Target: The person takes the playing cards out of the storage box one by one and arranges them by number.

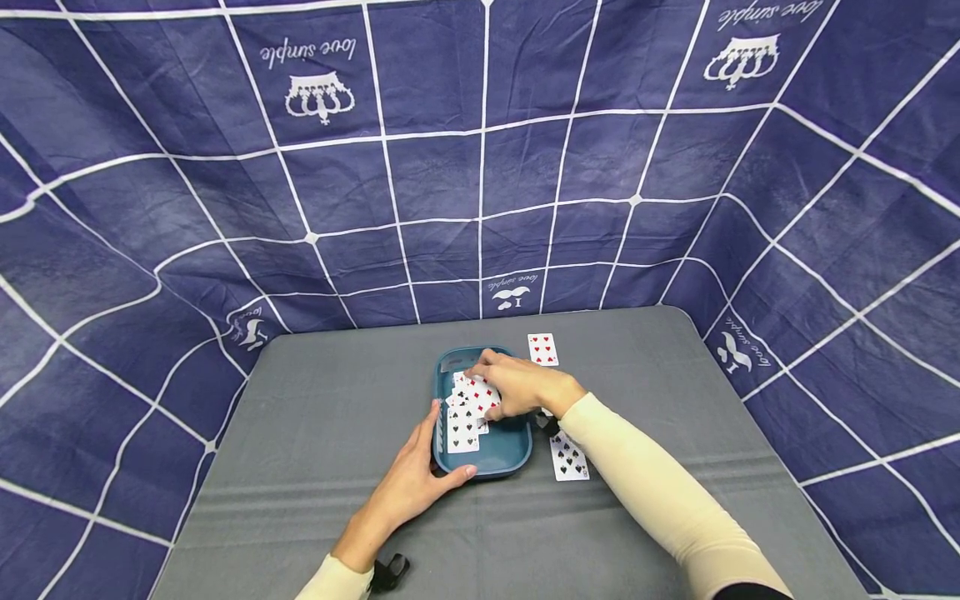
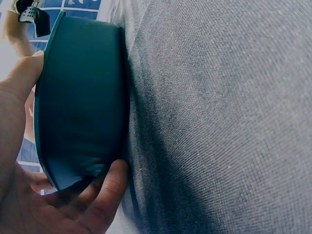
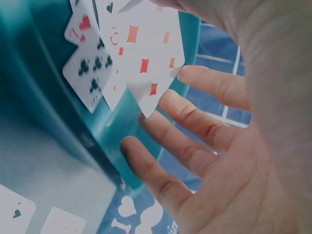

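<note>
A blue-green plastic tray [image 1: 501, 463] sits on the grey tabletop with several overlapping playing cards inside, among them a spades card [image 1: 462, 433] and a clubs card [image 3: 87, 73]. My left hand [image 1: 408, 477] holds the tray at its near left corner, thumb at the rim and fingers along the outer wall [image 2: 83, 97]. Above the cards, my right hand [image 1: 525, 385] pinches a diamonds card [image 3: 146, 58] between thumb and fingers. In the right wrist view the other fingers spread out below that card, and the thumb is partly cut off.
Right of the tray lie a hearts card [image 1: 543, 350] and a spades card [image 1: 570, 463], the latter partly behind the right forearm. Blue cloth [image 1: 427, 183] with white lines hangs around the back and sides of the table. Black straps circle both wrists.
</note>
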Tool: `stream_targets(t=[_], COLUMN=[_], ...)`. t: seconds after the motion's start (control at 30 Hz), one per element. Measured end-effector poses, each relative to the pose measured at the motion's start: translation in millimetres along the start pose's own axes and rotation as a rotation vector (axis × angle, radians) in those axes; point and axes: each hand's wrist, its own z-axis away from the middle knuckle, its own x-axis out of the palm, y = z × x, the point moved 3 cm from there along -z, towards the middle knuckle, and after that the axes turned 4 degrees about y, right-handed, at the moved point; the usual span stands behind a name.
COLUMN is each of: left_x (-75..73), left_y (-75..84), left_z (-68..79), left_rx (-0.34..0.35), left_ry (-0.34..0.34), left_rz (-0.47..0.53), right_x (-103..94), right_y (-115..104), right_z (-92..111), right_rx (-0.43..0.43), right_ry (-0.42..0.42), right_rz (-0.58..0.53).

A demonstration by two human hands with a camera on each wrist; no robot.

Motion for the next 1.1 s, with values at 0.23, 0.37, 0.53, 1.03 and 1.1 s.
stream_targets(t=[0.23,0.37,0.53,1.03,1.1], left_x=[-0.5,-1.0,-0.5,-0.5,-0.5], left_y=[-0.2,0.0,0.0,0.5,0.1], left_z=[-0.3,-0.6,-0.1,1.9,1.9], left_rx=[-0.004,-0.004,0.0,-0.011,-0.013], left_ry=[0.01,0.01,0.01,0.004,0.003], left_rz=[0.004,0.003,-0.003,-0.004,-0.005], right_x=[-18.4,-27.3,-36.3,-50.2,-50.0], right_y=[14,25,43,109,118], right_z=[4,8,16,40,44], right_rx=[0.012,0.007,-0.001,0.079,0.091], right_ry=[0.048,0.087,0.137,0.224,0.23], right_rz=[-0.028,-0.042,-0.04,-0.083,-0.072])
